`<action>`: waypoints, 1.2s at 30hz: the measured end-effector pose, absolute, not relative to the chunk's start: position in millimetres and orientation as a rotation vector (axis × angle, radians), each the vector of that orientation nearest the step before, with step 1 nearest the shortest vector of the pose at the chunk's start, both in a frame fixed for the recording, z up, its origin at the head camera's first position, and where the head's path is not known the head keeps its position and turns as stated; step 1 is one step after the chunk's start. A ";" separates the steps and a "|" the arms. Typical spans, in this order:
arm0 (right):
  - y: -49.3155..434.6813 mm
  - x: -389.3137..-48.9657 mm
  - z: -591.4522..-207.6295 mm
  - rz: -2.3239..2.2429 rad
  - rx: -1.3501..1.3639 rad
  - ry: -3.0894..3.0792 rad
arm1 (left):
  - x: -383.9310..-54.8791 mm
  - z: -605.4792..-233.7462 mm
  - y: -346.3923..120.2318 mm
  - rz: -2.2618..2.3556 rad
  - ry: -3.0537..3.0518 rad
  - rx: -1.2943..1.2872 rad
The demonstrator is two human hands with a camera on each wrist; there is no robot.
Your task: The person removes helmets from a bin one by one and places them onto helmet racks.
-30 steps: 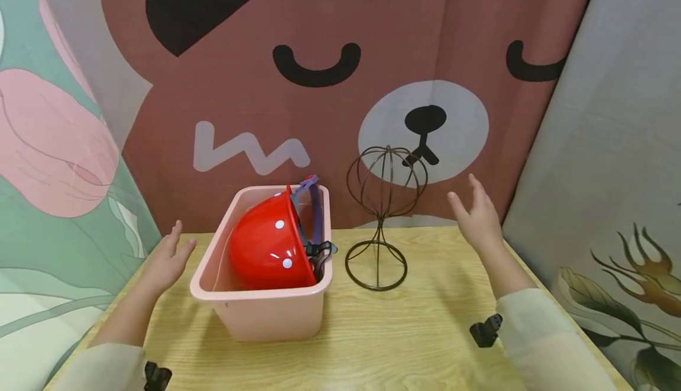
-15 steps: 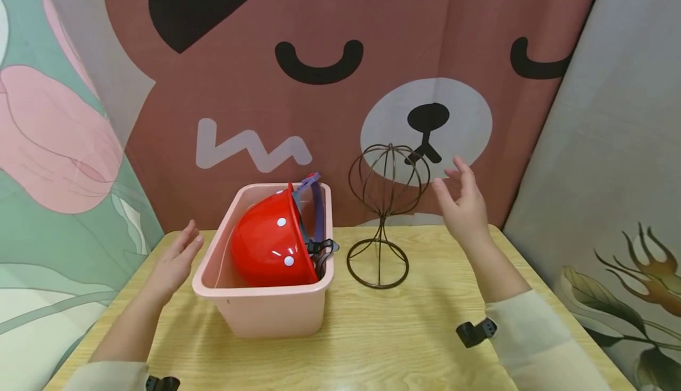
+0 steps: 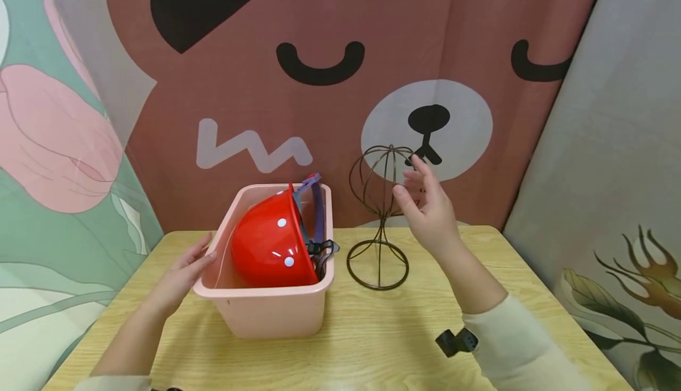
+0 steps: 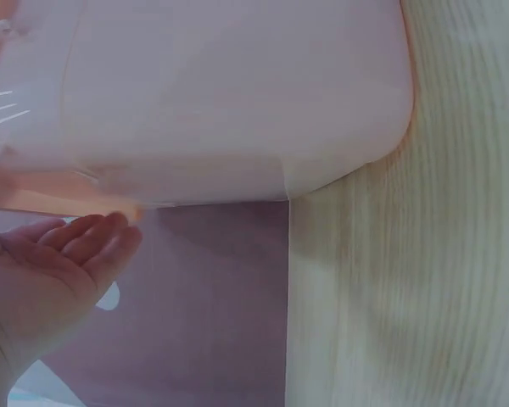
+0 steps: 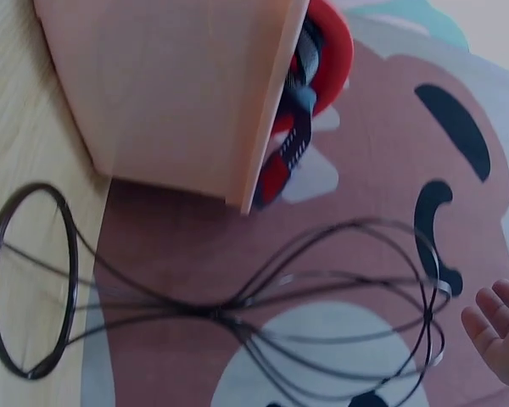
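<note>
A red helmet [image 3: 266, 243] with white dots lies on its side in a pink plastic bin [image 3: 271, 314]. Its purple strap [image 3: 317, 213] and black buckle hang over the bin's right side. My left hand [image 3: 181, 278] is at the bin's left rim, thumb by the edge and fingers extended; in the left wrist view, fingertips are right under the rim. To the bin's right stands a dark wire hat stand [image 3: 379, 288] with a globe-shaped top and ring base. My right hand [image 3: 433, 219], fingers loosely spread, overlaps the globe; the right wrist view shows fingertips [image 5: 483, 326] just beyond the stand's top, holding nothing.
The bin and stand are on a wood-grain table [image 3: 383, 349]. A brown bear-print curtain [image 3: 239, 95] hangs behind the far edge. Patterned cloths flank the table, with a pink flower [image 3: 58, 142] on the left one.
My right hand has moved left, from the open space on the right to the wire stand. My left hand has moved right to the bin's rim. Bin, helmet and stand have stayed put.
</note>
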State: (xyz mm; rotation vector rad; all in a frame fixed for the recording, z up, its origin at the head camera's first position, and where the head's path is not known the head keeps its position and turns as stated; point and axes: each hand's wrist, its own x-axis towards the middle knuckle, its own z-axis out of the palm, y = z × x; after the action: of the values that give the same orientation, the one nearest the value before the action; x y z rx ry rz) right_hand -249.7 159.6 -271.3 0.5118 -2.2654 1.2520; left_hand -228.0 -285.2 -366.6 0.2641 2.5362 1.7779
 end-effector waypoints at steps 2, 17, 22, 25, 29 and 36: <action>151.7 -248.1 -271.3 1.250 0.544 -2.273 | -227.2 -368.2 -285.7 1.776 2.517 0.252; 87.7 -245.7 -287.0 1.270 0.685 -2.328 | -224.6 -367.9 -279.3 1.847 2.435 0.178; 65.1 -247.3 -295.6 1.336 0.714 -2.374 | -223.5 -368.5 -278.5 1.877 2.434 0.175; 53.5 -249.2 -301.2 1.377 0.758 -2.396 | -222.3 -368.0 -277.7 1.878 2.439 0.171; 40.4 -252.0 -307.7 1.362 0.793 -2.448 | -222.1 -367.5 -277.2 1.876 2.440 0.170; 18.6 -257.9 -314.2 1.316 0.791 -2.556 | -222.2 -367.7 -279.1 1.852 2.458 0.164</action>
State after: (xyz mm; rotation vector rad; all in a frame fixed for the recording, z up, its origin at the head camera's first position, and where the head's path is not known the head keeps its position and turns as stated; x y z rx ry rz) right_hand -257.9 18.6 -314.2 0.7913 -2.5561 1.3162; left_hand -222.2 -279.1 -367.7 0.1642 2.4576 1.8517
